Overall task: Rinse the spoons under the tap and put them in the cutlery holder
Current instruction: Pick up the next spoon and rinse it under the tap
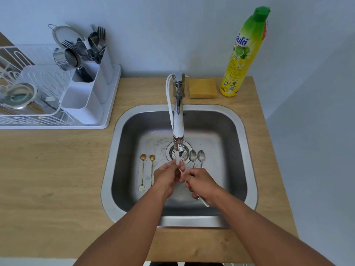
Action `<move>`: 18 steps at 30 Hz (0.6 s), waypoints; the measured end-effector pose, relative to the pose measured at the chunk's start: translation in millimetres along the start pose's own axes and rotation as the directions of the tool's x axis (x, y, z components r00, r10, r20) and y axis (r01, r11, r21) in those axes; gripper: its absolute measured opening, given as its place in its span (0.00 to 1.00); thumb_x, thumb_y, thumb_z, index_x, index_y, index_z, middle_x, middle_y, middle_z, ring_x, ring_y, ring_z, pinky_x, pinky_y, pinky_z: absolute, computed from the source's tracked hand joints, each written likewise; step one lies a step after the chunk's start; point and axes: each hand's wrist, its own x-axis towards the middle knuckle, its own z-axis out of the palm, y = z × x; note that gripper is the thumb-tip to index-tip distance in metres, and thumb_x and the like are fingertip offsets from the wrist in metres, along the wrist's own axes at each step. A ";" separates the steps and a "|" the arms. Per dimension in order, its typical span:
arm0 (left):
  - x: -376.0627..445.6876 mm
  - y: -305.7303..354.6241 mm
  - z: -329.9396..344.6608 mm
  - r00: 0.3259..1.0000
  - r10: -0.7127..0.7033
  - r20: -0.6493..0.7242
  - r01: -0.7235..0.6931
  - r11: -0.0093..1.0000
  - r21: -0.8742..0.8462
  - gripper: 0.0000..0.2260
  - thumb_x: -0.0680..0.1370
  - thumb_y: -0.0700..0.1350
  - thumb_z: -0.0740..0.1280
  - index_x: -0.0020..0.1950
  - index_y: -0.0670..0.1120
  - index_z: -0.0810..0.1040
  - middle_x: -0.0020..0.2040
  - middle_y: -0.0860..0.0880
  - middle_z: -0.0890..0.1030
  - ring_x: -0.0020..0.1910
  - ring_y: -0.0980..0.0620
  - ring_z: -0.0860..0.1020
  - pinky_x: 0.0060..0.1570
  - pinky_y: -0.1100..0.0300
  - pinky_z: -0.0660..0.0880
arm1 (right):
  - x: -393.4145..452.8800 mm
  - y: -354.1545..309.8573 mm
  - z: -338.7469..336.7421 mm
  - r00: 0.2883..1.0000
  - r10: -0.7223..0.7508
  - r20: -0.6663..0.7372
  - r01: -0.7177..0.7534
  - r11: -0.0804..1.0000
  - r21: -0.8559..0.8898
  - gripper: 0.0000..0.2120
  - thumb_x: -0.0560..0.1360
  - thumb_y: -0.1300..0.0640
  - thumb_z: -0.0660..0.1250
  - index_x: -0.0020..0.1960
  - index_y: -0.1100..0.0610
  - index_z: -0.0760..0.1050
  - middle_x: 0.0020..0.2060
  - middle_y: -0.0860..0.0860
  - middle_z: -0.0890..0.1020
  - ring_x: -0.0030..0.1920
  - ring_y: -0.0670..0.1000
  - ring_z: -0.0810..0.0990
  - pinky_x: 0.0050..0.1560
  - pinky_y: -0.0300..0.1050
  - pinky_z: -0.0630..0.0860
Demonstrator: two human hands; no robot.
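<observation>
Water runs from the tap (pixel 178 120) over a spoon (pixel 204 201) that both hands hold over the steel sink (pixel 247 169). My right hand (pixel 199 181) grips its handle, whose end sticks out below the hand. My left hand (pixel 167 175) has its fingers around the bowl end under the stream. Two gold spoons (pixel 143 169) lie on the sink floor at the left. Two silver spoons (pixel 197 157) lie right of the drain, their handles hidden by my right hand. The white cutlery holder (pixel 86 93) stands at the left with forks and spoons in its back compartment.
A white dish rack (pixel 28 104) with a lid and a steel cup sits on the wooden counter (pixel 48 169) at the left. Behind the sink are a yellow sponge (pixel 202 88) and a tall dish soap bottle (pixel 243 54).
</observation>
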 end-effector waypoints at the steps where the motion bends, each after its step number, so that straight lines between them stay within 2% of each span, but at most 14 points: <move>1: 0.4 0.2 1.8 0.999 0.006 -0.034 -0.005 1.000 0.021 0.07 0.80 0.41 0.72 0.48 0.38 0.86 0.39 0.41 0.87 0.29 0.50 0.81 0.26 0.59 0.77 | -2.1 1.7 2.0 1.000 0.003 -0.002 -0.003 1.000 0.014 0.10 0.80 0.60 0.65 0.42 0.61 0.80 0.27 0.50 0.71 0.24 0.45 0.65 0.24 0.38 0.60; 4: -0.5 0.6 7.9 0.995 0.031 -0.097 -0.024 0.997 0.077 0.17 0.82 0.53 0.69 0.51 0.38 0.84 0.39 0.42 0.88 0.28 0.50 0.81 0.25 0.60 0.75 | -5.7 4.1 5.0 1.000 0.013 -0.013 -0.013 0.999 0.038 0.10 0.81 0.59 0.65 0.43 0.61 0.80 0.26 0.50 0.70 0.23 0.46 0.64 0.24 0.38 0.60; 6: -2.5 2.2 10.5 0.993 0.040 -0.112 -0.030 0.996 0.090 0.19 0.83 0.55 0.67 0.52 0.39 0.83 0.40 0.43 0.88 0.29 0.51 0.82 0.25 0.60 0.75 | -5.8 3.6 5.2 1.000 0.018 -0.026 -0.017 0.999 0.041 0.09 0.80 0.60 0.65 0.43 0.61 0.80 0.26 0.50 0.69 0.23 0.46 0.63 0.24 0.38 0.59; 9: -7.3 3.9 12.8 0.999 0.008 -0.053 -0.007 1.000 0.019 0.13 0.85 0.46 0.64 0.60 0.38 0.80 0.42 0.42 0.88 0.31 0.51 0.83 0.29 0.58 0.77 | -4.1 1.0 5.0 0.999 0.034 -0.040 -0.030 0.995 0.098 0.08 0.79 0.63 0.64 0.42 0.62 0.79 0.28 0.52 0.69 0.23 0.47 0.63 0.24 0.38 0.61; 12: -11.8 2.9 12.1 1.000 -0.004 0.020 0.006 0.996 -0.092 0.08 0.84 0.35 0.63 0.62 0.39 0.77 0.42 0.44 0.89 0.37 0.51 0.86 0.41 0.54 0.81 | -2.9 -1.3 3.8 0.994 0.104 -0.018 -0.097 0.971 0.220 0.08 0.80 0.60 0.64 0.44 0.60 0.78 0.27 0.51 0.69 0.23 0.47 0.64 0.23 0.37 0.63; 15: -14.0 2.4 9.8 0.997 -0.009 0.075 0.020 0.987 -0.160 0.07 0.82 0.33 0.65 0.58 0.40 0.79 0.42 0.44 0.88 0.37 0.52 0.86 0.44 0.53 0.80 | -4.5 -2.4 2.6 0.984 0.170 0.061 -0.181 0.927 0.328 0.08 0.82 0.55 0.63 0.45 0.56 0.75 0.26 0.48 0.68 0.22 0.45 0.61 0.20 0.32 0.57; 18: -13.0 2.8 7.8 0.996 -0.003 0.086 0.018 0.985 -0.174 0.09 0.82 0.35 0.66 0.61 0.39 0.81 0.45 0.43 0.88 0.39 0.50 0.85 0.41 0.55 0.80 | -4.5 -3.0 -1.5 0.991 0.129 0.043 -0.136 0.949 0.283 0.08 0.82 0.55 0.64 0.45 0.56 0.74 0.26 0.47 0.67 0.22 0.45 0.59 0.21 0.32 0.55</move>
